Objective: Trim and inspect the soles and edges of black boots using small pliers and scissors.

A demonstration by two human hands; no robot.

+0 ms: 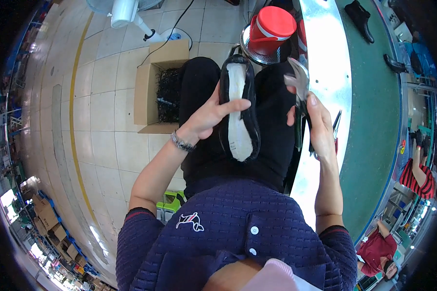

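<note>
A black shoe (pixel 252 133) lies across my lap, bottom up, with its long whitish insole facing me and its black upper folded in around the edge. My left hand (pixel 206 116) is closed round the shoe's left side, the thumb laid across the insole. Off to the right, above the edge of the metal bench, my right hand (pixel 320 126) grips a pair of pincers (pixel 301 80) by the dark handles. Their metal head points away from me and is slightly blurred, apart from the shoe.
A red lidded bucket (pixel 272 29) stands on a round metal stool (pixel 250 51) ahead. Left of my legs, a cardboard box (pixel 145 102) holds tangled black strips. Another tool (pixel 336 128) lies on the metal bench (pixel 327 48). Beyond runs a green belt (pixel 369 106) carrying black boots (pixel 359 19).
</note>
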